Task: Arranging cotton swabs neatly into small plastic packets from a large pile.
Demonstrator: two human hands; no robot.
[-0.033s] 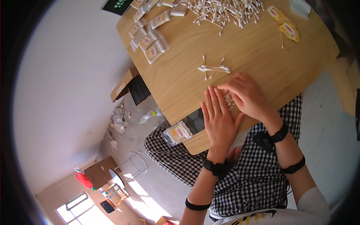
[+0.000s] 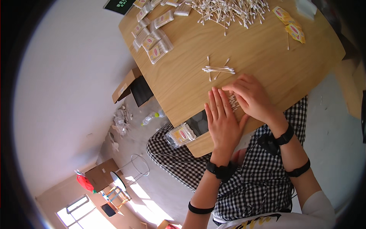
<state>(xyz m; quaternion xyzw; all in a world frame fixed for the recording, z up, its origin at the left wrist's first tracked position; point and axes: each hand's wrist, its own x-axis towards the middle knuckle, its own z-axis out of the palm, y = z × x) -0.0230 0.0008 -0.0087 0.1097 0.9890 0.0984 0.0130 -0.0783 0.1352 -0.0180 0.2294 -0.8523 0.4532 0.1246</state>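
Wood tabletop (image 2: 267,61), pale, widest thing here; all the working material sits on it. Heap of loose cotton swabs (image 2: 232,11) at the far side, set back, presumably to leave the near surface free for the hands. Filled packets (image 2: 158,51) massed at far left, apart from the heap, likely to keep packed and loose from mixing.

Left hand (image 2: 223,122) flat, fingers extended, palm down, no grip visible; seems to steady the swabs beside it. Right hand (image 2: 253,99) arched, fingers curled down, tips near the left fingertips; cannot tell whether its grip closes on anything.

Swab packet (image 2: 182,134) at the near-left edge beside a dark pad (image 2: 198,123), probably for easy reach. Two yellow wrappers (image 2: 295,32), far right. Small crossed bunch of swabs (image 2: 218,69) just beyond the hands. Row of swabs (image 2: 232,101) between the hands, near the front edge.

Hard to make out: the row's count and full extent, covered by both hands; right fingertips' contact; heap and packets cut by the top border.
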